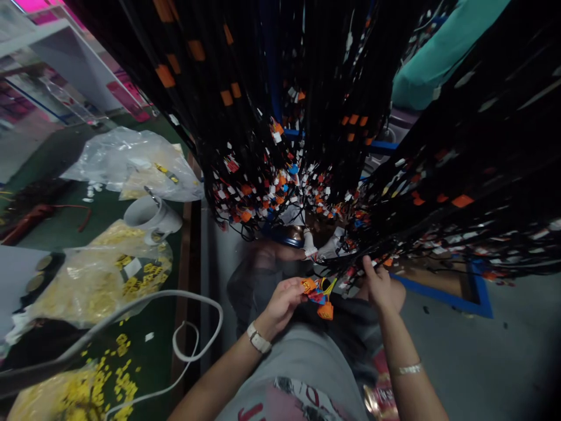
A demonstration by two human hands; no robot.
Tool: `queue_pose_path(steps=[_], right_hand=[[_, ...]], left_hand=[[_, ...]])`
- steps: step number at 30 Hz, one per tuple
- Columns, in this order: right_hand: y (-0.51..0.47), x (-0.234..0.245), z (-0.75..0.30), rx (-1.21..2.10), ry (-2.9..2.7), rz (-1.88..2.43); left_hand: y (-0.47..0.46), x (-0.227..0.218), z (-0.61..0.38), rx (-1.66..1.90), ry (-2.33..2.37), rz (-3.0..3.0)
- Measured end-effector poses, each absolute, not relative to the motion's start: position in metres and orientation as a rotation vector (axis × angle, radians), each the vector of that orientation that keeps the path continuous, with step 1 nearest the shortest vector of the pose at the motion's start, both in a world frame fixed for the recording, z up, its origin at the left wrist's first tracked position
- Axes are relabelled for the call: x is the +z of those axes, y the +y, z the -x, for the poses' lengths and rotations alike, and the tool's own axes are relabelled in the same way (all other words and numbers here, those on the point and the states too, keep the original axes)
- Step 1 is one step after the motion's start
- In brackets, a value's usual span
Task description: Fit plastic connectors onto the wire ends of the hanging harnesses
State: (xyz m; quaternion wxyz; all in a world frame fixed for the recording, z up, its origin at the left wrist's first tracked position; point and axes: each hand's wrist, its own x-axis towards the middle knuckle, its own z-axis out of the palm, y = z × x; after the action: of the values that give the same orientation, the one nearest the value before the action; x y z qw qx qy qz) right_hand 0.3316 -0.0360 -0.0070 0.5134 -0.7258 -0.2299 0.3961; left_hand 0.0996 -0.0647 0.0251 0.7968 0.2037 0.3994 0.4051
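Observation:
Low in front of my lap, my left hand (pixel 284 303) pinches an orange connector (pixel 308 285) at the end of a wire harness. Beside it hang a second orange connector (pixel 325 311) and a blue connector, with yellow and green wires (pixel 328 286) running up toward the right. My right hand (pixel 377 283) is closed at the lower edge of the hanging black cables (pixel 350 257), thumb pointing up. It seems to grip a black cable there, though its fingers partly hide the hold.
Thick bundles of black cables (pixel 254 88) with many small connectors hang ahead and to the right. On the green table (pixel 169 345) at left lie plastic bags (pixel 135 161), a grey mug (pixel 151 216) and loose yellow pieces (pixel 120 374). A blue frame (pixel 482 292) stands low right. A co-worker's teal sleeve (pixel 438 58) shows behind.

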Motion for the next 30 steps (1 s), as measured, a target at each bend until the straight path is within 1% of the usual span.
queue_pose_path(steps=[2,7,10,14,17,21,23,25,28,30], right_hand=[[-0.032,-0.008,-0.328,1.067,-0.444,1.710],[-0.029,-0.002,-0.323,1.337,-0.255,1.424],[-0.029,0.002,-0.324,1.443,-0.212,1.286],[-0.025,0.002,-0.323,1.514,-0.145,1.107],[-0.018,0.003,-0.318,1.533,-0.116,1.052],[-0.011,0.011,-0.310,1.528,-0.074,1.040],[-0.010,0.016,-0.306,1.540,-0.058,1.043],[-0.009,0.021,-0.303,1.559,-0.053,1.043],[-0.009,0.028,-0.296,1.607,-0.066,1.069],[-0.010,0.035,-0.290,1.623,-0.099,1.107]], left_hand=[[-0.063,0.024,-0.096,0.893,0.871,-0.418],[-0.053,0.026,-0.088,0.968,0.889,-0.323],[-0.047,0.030,-0.085,0.980,0.855,-0.323],[-0.043,0.034,-0.080,0.982,0.836,-0.364],[-0.043,0.032,-0.076,0.963,0.864,-0.395],[-0.042,0.024,-0.067,0.954,1.050,-0.426],[-0.043,0.020,-0.059,0.883,1.152,-0.468],[-0.045,0.017,-0.051,0.731,1.169,-0.533],[-0.052,0.015,-0.046,0.513,1.058,-0.577],[-0.058,0.014,-0.049,0.464,0.970,-0.510]])
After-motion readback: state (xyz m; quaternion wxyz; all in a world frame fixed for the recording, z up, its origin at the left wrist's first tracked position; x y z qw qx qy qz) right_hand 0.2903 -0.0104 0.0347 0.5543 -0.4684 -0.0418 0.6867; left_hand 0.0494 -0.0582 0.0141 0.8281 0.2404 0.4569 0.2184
